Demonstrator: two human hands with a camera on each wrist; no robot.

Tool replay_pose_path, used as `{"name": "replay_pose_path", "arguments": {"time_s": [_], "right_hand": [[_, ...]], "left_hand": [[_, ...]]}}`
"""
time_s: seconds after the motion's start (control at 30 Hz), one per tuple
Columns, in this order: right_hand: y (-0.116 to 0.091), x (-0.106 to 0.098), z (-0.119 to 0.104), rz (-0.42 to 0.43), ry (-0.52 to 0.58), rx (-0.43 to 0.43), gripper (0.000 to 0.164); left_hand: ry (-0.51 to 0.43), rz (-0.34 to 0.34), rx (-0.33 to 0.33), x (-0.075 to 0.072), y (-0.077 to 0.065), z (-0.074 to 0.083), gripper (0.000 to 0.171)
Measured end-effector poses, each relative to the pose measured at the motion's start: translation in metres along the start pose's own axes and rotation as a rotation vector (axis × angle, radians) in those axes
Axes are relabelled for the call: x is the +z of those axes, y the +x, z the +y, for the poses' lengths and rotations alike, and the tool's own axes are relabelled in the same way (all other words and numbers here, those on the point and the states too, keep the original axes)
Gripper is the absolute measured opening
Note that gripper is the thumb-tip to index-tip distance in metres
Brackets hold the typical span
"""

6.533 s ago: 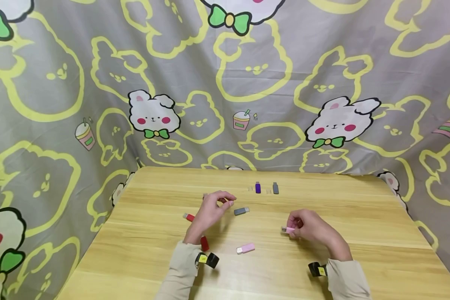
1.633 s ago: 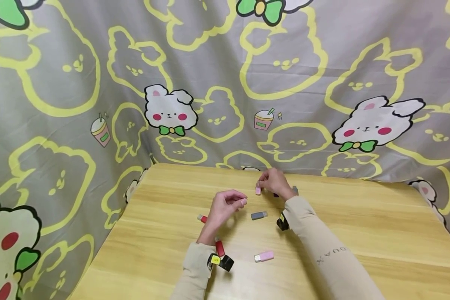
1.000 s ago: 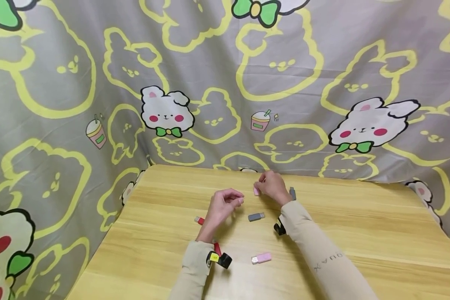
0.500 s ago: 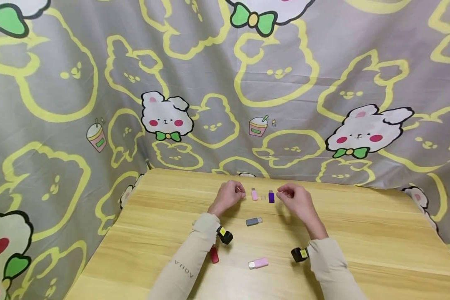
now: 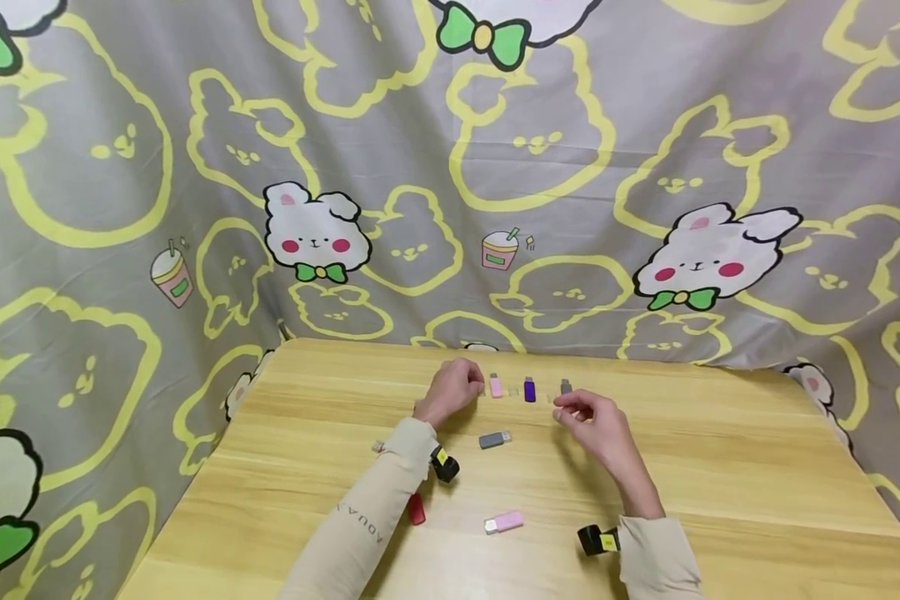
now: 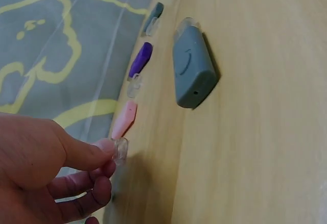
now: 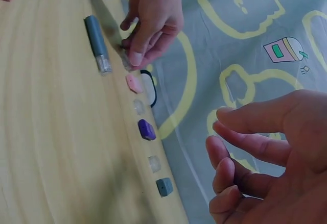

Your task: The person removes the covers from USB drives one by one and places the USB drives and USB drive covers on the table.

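My left hand [image 5: 450, 390] is at the back of the table, pinching a small clear cap [image 6: 121, 151] between thumb and fingers. The cap sits just beside a pink USB stick [image 5: 497, 387], which lies at the left end of a back row. A purple USB stick [image 5: 529, 390] and a grey USB stick [image 5: 566, 387] continue that row, with clear caps [image 6: 134, 85] between them. My right hand [image 5: 596, 425] hovers in front of the row's right end, fingers loosely bent and holding nothing.
Nearer me lie another grey USB stick [image 5: 495, 440], with its clear cap on, and another pink one [image 5: 504, 522]. A red USB stick [image 5: 416, 509] is partly behind the left sleeve [image 5: 363, 508]. A patterned curtain [image 5: 555, 192] borders the table's back edge.
My right hand carried the pink USB stick to the back row, let go of it and drew back to the right. My left hand has moved to the back and taken hold of the clear cap.
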State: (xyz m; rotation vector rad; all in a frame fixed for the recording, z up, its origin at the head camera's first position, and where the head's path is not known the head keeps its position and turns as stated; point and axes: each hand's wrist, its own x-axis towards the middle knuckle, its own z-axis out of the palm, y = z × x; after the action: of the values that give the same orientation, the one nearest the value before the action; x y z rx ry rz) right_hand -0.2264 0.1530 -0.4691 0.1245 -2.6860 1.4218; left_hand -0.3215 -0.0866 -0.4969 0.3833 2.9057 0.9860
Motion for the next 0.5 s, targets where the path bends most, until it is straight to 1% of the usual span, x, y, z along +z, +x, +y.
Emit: {"name": "replay_pose_path", "arguments": {"time_s": [0.13, 0.27, 0.37, 0.5], "right_hand": [[-0.002, 0.004, -0.004, -0.034, 0.024, -0.035, 0.015], [-0.003, 0.007, -0.01, -0.082, 0.026, -0.074, 0.013], [-0.005, 0.006, -0.016, -0.102, 0.008, -0.099, 0.012], [-0.01, 0.004, -0.022, -0.112, -0.002, -0.12, 0.011]], "left_hand": [[-0.034, 0.04, 0.023, -0.006, -0.006, 0.0, 0.006], [-0.124, 0.093, 0.048, -0.015, -0.017, 0.002, 0.009], [-0.182, 0.13, 0.081, -0.021, -0.03, 0.007, 0.011], [-0.236, 0.149, 0.113, -0.027, -0.052, 0.011, 0.014]]}}
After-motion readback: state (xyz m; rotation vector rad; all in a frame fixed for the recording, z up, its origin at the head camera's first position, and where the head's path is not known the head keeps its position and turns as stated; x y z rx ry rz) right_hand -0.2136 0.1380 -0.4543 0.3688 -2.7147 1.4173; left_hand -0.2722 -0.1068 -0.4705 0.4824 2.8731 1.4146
